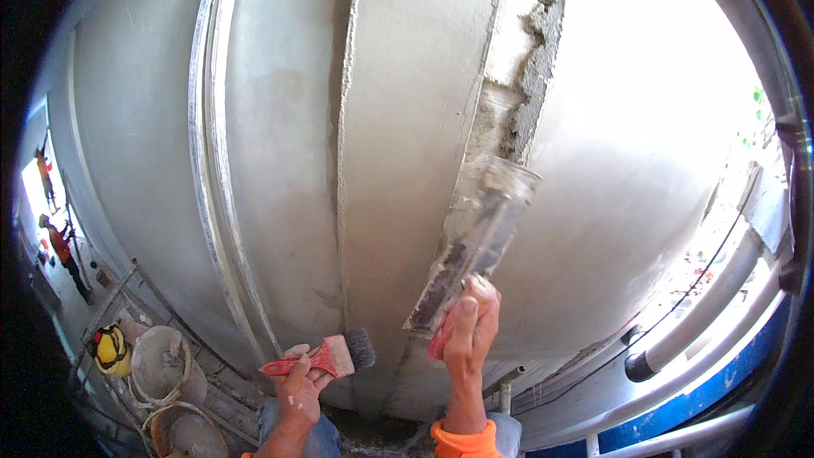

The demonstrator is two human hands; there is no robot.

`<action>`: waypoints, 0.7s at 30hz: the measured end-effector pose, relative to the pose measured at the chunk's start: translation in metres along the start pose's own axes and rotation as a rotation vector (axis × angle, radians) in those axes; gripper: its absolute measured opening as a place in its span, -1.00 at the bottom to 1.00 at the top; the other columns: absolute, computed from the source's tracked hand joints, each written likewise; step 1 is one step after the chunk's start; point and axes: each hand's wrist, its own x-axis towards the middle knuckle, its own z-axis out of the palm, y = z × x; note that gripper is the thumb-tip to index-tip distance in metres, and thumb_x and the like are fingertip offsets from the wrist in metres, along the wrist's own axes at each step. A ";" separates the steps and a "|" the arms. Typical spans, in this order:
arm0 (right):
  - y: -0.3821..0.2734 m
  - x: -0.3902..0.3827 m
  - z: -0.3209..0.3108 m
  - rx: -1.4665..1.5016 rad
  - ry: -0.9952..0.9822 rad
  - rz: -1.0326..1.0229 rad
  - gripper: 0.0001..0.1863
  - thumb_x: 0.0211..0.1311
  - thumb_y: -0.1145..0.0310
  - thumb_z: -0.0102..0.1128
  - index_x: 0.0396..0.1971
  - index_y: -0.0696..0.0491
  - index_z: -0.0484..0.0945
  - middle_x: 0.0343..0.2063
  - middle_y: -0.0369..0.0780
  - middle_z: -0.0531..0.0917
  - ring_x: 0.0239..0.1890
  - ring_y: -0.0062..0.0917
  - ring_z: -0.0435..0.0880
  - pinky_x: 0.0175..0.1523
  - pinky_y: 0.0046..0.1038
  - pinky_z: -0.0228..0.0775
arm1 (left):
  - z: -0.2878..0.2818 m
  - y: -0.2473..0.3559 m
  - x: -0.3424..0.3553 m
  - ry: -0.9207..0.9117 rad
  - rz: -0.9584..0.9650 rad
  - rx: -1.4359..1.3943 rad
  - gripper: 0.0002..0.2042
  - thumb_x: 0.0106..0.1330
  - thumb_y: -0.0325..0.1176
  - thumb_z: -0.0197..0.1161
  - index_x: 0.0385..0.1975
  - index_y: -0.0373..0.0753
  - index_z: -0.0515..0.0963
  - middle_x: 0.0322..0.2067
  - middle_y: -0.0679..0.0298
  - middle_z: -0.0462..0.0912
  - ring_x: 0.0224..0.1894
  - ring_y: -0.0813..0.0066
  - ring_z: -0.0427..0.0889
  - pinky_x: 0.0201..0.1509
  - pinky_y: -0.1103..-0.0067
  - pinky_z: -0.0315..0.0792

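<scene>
My left hand (298,392) is closed round the red handle of a wide paintbrush (335,356), whose dark bristles point right, close to the wall. My right hand (471,326) grips the red handle of a long plastering trowel (485,246). The trowel's blade slants up and to the right, with its upper end at the lower part of a rough mortar strip (536,76). Whether the blade touches the wall there I cannot tell. Wet grey smears cover the blade. Smooth grey plaster (415,76) lies left of the strip.
Two metal straightedges (212,119) stand upright along the wall at left. At lower left are a mortar-stained bucket (165,365), a second bucket (188,434) and a yellow helmet (111,351). Pipes and a rail (678,432) run at lower right. Other people (61,246) stand far left.
</scene>
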 end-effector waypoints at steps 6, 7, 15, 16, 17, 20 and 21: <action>-0.010 0.061 0.020 -0.396 -0.070 -0.123 -0.54 0.61 0.03 0.09 0.07 0.19 0.50 -0.49 -0.25 0.63 -0.52 -0.57 0.65 -0.37 -0.44 0.48 | -0.018 0.019 0.006 0.058 -0.005 -0.185 -0.62 0.48 -0.22 0.28 0.21 -0.14 0.44 0.10 0.02 0.64 0.20 0.02 0.66 0.21 0.02 0.61; -0.011 0.071 0.026 -0.442 -0.035 -0.224 -0.54 0.61 0.04 0.09 0.06 0.19 0.52 -0.39 -0.18 0.66 -0.42 -0.51 0.68 -0.27 -0.39 0.51 | -0.021 0.021 0.006 0.053 -0.005 -0.194 -0.61 0.48 -0.21 0.28 0.22 -0.14 0.43 0.12 0.02 0.62 0.22 0.01 0.65 0.25 0.02 0.59; -0.038 0.104 0.057 -0.410 -0.016 -0.201 -0.54 0.61 0.03 0.09 0.07 0.19 0.53 -0.39 -0.15 0.69 -0.37 -0.42 0.70 -0.19 -0.31 0.55 | -0.039 0.028 0.009 0.103 -0.015 -0.218 -0.54 0.48 -0.17 0.27 0.30 -0.12 0.37 0.25 0.01 0.52 0.31 -0.04 0.56 0.36 -0.03 0.48; -0.041 0.105 0.058 -0.397 -0.013 -0.112 -0.54 0.61 0.03 0.09 0.07 0.19 0.53 -0.42 -0.16 0.68 -0.40 -0.43 0.70 -0.20 -0.30 0.55 | -0.040 0.028 0.010 0.101 -0.020 -0.221 -0.50 0.48 -0.17 0.27 0.34 -0.13 0.34 0.29 -0.02 0.48 0.34 -0.06 0.53 0.37 -0.05 0.47; -0.042 0.106 0.058 -0.381 -0.015 -0.142 -0.54 0.61 0.02 0.10 0.06 0.18 0.52 -0.45 -0.17 0.68 -0.41 -0.43 0.70 -0.21 -0.30 0.55 | -0.042 0.028 0.011 0.121 -0.025 -0.243 -0.46 0.47 -0.18 0.27 0.39 -0.14 0.31 0.33 -0.04 0.44 0.37 -0.09 0.49 0.38 -0.08 0.46; -0.038 0.106 0.061 -0.384 -0.004 -0.130 -0.52 0.58 -0.01 0.13 0.05 0.17 0.52 -0.49 -0.18 0.67 -0.44 -0.43 0.70 -0.23 -0.29 0.54 | -0.044 0.029 0.012 0.078 0.001 -0.220 -0.44 0.48 -0.15 0.27 0.40 -0.14 0.30 0.32 -0.04 0.46 0.36 -0.08 0.50 0.37 -0.08 0.46; -0.035 0.106 0.062 -0.419 -0.009 -0.144 -0.52 0.58 -0.02 0.14 0.05 0.17 0.52 -0.48 -0.18 0.67 -0.43 -0.43 0.70 -0.23 -0.28 0.54 | -0.045 0.030 0.013 0.080 0.000 -0.219 -0.45 0.48 -0.15 0.27 0.40 -0.14 0.30 0.31 -0.04 0.47 0.36 -0.08 0.50 0.37 -0.08 0.47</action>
